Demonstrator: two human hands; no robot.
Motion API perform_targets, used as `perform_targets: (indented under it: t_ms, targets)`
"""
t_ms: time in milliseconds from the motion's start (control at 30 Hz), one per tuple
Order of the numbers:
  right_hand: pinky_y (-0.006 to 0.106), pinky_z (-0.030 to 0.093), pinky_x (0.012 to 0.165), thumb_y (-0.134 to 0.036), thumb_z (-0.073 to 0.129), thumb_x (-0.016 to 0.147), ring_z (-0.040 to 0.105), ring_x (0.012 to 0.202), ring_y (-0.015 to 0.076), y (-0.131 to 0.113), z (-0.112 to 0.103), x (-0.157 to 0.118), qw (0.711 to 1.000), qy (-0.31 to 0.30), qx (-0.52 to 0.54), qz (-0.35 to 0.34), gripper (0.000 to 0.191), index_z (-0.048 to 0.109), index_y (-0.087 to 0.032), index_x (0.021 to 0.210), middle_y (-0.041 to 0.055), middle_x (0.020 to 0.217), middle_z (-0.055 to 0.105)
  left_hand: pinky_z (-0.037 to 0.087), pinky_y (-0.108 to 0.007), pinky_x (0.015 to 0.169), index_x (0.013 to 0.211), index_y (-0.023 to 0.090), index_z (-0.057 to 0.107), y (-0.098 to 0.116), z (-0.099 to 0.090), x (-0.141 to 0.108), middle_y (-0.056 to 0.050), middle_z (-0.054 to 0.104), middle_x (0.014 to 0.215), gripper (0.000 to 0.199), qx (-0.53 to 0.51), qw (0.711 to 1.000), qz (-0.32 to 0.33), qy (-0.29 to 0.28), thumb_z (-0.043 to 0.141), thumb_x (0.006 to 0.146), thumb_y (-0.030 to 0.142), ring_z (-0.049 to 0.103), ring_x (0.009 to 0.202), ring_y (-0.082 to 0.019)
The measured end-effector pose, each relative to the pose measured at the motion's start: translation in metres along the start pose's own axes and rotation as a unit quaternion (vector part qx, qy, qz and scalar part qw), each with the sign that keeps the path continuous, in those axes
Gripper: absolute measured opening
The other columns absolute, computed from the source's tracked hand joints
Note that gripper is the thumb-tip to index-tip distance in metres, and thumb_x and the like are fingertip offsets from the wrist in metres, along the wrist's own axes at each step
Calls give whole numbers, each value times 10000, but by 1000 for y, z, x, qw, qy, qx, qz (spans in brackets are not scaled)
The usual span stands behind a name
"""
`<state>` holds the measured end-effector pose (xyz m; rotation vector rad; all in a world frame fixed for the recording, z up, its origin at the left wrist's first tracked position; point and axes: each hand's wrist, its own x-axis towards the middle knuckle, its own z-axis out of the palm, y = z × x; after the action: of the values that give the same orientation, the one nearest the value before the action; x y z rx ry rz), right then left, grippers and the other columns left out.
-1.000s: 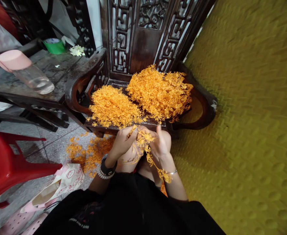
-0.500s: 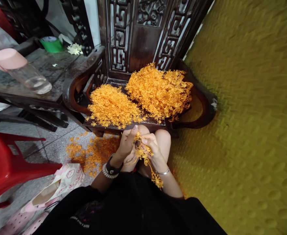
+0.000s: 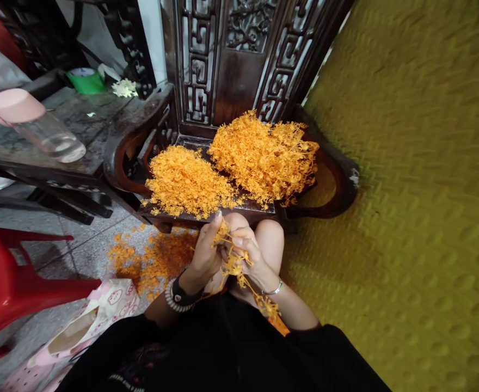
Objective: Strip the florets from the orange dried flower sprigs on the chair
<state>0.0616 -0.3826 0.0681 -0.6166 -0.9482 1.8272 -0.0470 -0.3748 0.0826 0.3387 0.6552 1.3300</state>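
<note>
Grip of the left hand [image 3: 204, 255] and grip of the right hand [image 3: 256, 260]: both clamped on one orange strand [image 3: 234, 267], side by side above the lap. The strand is thin and wiry, set with small spidery florets; its lower end trails below the right hand. One second earlier the right hand was spread, thumb raised; its fingers are now curled on the strand. Two bare knees [image 3: 270, 242] show just beyond. To the left: one printed bag [image 3: 121, 296] and one glossy red stool [image 3: 2, 277]. Orange scraps [image 3: 161, 258], too numerous to count, lie on the speckled floor [image 3: 100, 239]. Ahead, one dark wooden chair [image 3: 239, 87] with carved lattice back carries two frizzy heaps: a left heap [image 3: 186, 182], finer in texture, and a right heap [image 3: 264, 158], larger and stringier. Left of the chair, one wooden desk [image 3: 2, 136] bears one clear, pink-lidded bottle [image 3: 54, 136] and one green tape roll [image 3: 86, 81].
</note>
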Motion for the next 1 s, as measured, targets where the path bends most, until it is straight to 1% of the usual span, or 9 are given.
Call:
perform_targets:
  t_ms: [167, 267, 333, 400, 500, 567, 667, 833, 1000]
  targets:
    - [219, 223, 342, -420, 588, 748, 245, 320, 59, -22, 17, 0, 998, 9, 45, -39, 463, 330, -210, 426, -71, 368, 259, 180, -163, 343, 504, 177, 211, 28, -7, 9, 68, 128, 462, 495, -31, 998, 30, -34, 410, 935, 317, 122, 380, -51]
    - [229, 248, 377, -418, 629, 765, 320, 376, 65, -31, 21, 7, 997, 69, -33, -30, 342, 504, -193, 540, -49, 458, 395, 246, -184, 372, 496, 181, 325, 41, -10, 23, 54, 229, 448, 507, 101, 989, 79, -75, 415, 915, 452, 225, 379, -59]
    - [232, 302, 410, -396, 662, 754, 369, 426, 66, -35, 20, 12, 991, 118, -52, -23, 246, 571, -198, 641, -37, 553, 476, 304, -202, 419, 600, 179, 491, 54, -18, 46, 32, 376, 501, 435, 240, 955, 163, -62, 432, 898, 491, 326, 410, -68]
    - [251, 396, 480, -429, 645, 762, 466, 522, 95, -39, 16, 15, 986, 160, -45, -17, 217, 611, -217, 724, -12, 650, 547, 368, -229, 493, 832, 179, 614, 70, -30, 80, 0, 510, 616, 375, 399, 882, 251, -20, 430, 894, 500, 419, 471, -88]
    - [331, 503, 647, -528, 529, 806, 598, 760, 179, -43, 9, 17, 981, 191, -42, -5, 296, 637, -253, 820, 35, 785, 634, 442, -328, 771, 1178, 192, 571, 91, -52, 136, -86, 612, 926, 367, 613, 701, 351, 99, 440, 906, 401, 572, 773, -181]
    - [381, 519, 752, -508, 502, 818, 616, 904, 214, -44, 3, 18, 981, 186, -48, -5, 278, 638, -271, 871, 45, 893, 667, 402, -405, 896, 1178, 175, 582, 96, -66, 165, -155, 574, 1074, 368, 710, 598, 333, 163, 429, 904, 366, 549, 1002, -275]
    - [388, 503, 867, -409, 551, 801, 601, 1019, 212, -43, -3, 19, 981, 178, -70, -21, 203, 636, -281, 932, 29, 1027, 671, 360, -461, 943, 1020, 131, 642, 92, -81, 192, -218, 533, 1115, 389, 778, 517, 279, 221, 433, 886, 430, 463, 1133, -359]
    - [349, 480, 935, -328, 648, 738, 597, 1011, 181, -45, -3, 23, 980, 180, -72, -33, 191, 649, -279, 922, 6, 1058, 658, 329, -488, 933, 960, 103, 617, 83, -88, 207, -242, 530, 1112, 543, 768, 473, 330, 278, 296, 906, 538, 452, 1095, -367]
    - [299, 507, 854, -292, 648, 736, 601, 934, 157, -49, -7, 23, 980, 187, -60, -41, 157, 659, -257, 889, 17, 1017, 651, 306, -480, 937, 1068, 98, 571, 84, -85, 216, -239, 518, 1166, 415, 750, 483, 350, 287, 313, 933, 395, 445, 1109, -349]
